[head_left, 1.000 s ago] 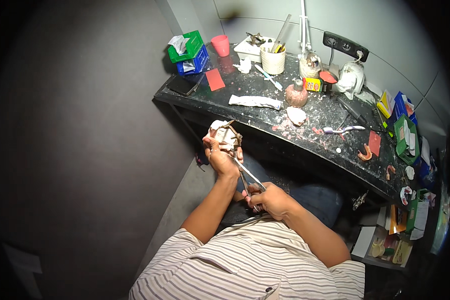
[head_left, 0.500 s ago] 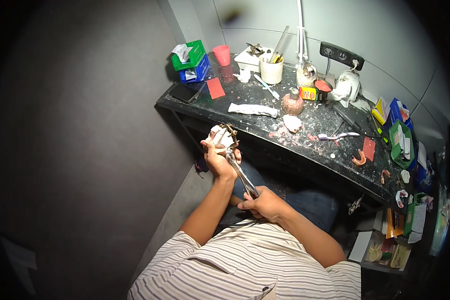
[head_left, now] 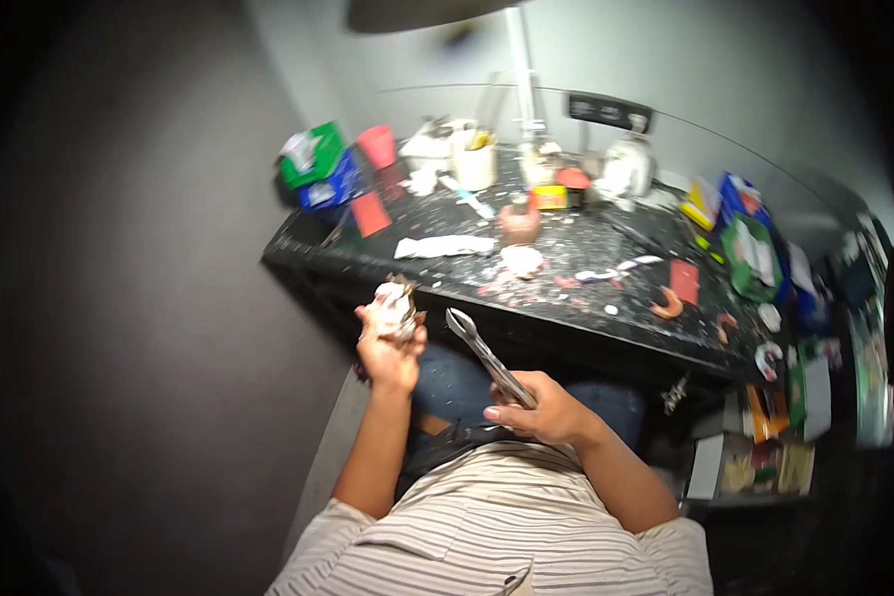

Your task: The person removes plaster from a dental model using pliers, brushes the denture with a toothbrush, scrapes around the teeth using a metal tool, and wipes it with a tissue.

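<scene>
In our left hand we cradle a white plaster cast before the bench, our fingers curled around it. Our right hand wraps its fingers about the handles of metal pliers, whose tip stands apart from the cast. On the bench, we cannot read the blurred markings on a yellow box.

Your left hand cradles 1 irregular white piece upright, above the palm; brownish metal parts show at its top and right edges. Blur hides finer detail. Your right hand grips 1 pair of silver metal pliers by the handles. The pliers tilt diagonally, head up and left, near the white piece but apart.
</scene>
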`<state>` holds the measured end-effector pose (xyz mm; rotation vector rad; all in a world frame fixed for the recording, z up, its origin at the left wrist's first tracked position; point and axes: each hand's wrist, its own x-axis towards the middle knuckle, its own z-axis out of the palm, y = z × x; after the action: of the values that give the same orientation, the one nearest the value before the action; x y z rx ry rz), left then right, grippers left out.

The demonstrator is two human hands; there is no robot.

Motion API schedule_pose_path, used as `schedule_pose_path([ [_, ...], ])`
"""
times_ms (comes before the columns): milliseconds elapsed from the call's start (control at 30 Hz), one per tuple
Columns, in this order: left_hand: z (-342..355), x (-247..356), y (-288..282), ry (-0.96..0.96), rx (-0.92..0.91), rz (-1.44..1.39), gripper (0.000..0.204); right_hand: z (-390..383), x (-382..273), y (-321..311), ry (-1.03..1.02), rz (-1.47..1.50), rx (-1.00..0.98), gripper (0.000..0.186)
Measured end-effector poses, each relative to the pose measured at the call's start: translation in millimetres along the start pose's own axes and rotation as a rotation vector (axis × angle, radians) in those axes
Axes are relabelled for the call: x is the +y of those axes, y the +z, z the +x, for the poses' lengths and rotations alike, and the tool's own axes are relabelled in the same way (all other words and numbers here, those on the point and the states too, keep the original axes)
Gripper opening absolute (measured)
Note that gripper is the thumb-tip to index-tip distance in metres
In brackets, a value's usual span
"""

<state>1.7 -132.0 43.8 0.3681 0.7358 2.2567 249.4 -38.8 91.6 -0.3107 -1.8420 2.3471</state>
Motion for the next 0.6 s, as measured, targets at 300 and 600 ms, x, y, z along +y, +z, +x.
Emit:
schedule_pose_path([
  [300, -36.4, -29.9, 55.9, -0.091, -0.205, 0.368, 0.055, -3.4, -9.5, -6.0, -0.251, 0.093, 0.43, 0.034],
  [600, -43.7, -47.4, 73.9, 0.017, -0.295, 0.575, 0.05, -15.9, -1.2, 2.0, -0.202, 0.26, 0.383, 0.014],
])
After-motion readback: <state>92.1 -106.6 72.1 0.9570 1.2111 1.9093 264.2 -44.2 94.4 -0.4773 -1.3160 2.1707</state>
